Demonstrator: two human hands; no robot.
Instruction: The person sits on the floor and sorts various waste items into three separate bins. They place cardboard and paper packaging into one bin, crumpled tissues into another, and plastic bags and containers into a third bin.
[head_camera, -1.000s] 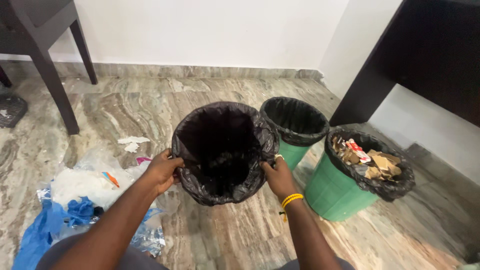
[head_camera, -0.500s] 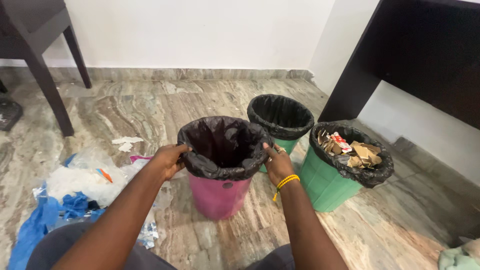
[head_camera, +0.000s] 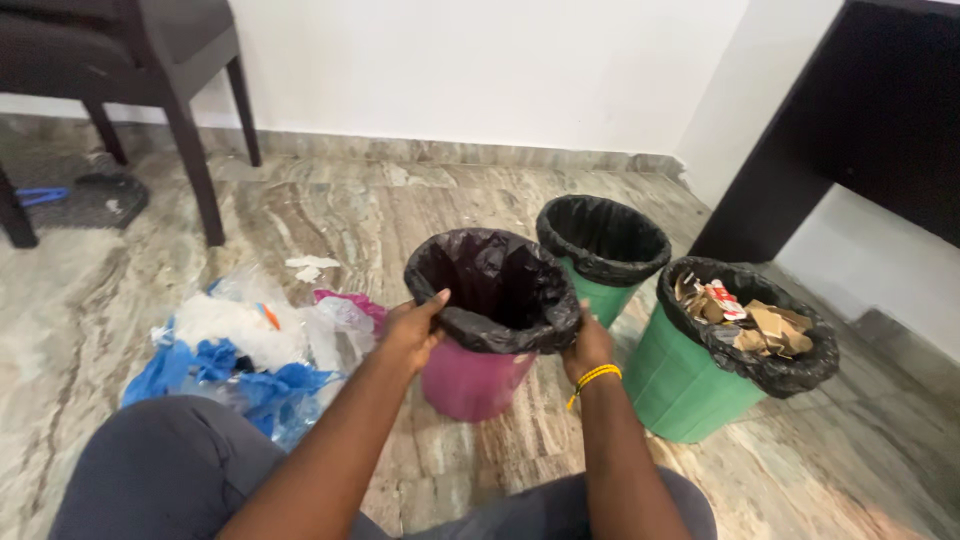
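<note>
A pink bin (head_camera: 474, 382) lined with a black plastic bag (head_camera: 494, 291) stands upright on the marble floor in front of me. My left hand (head_camera: 411, 330) grips the bag's folded rim on the left side, thumb over the edge. My right hand (head_camera: 588, 348), with a yellow bead bracelet at the wrist, holds the rim on the right side. The inside of the bag looks dark, and I cannot see any contents.
Two green bins with black liners stand to the right: the far one (head_camera: 603, 245) looks empty, the near one (head_camera: 745, 345) holds cardboard scraps. A heap of clear and blue plastic waste (head_camera: 240, 360) lies left. A dark chair (head_camera: 170, 60) is at back left, a dark desk (head_camera: 860, 120) at right.
A second ago the bin was tilted up with its mouth toward me. It now stands upright on the floor, and both hands have stayed on the liner's rim. The view shifted left.
</note>
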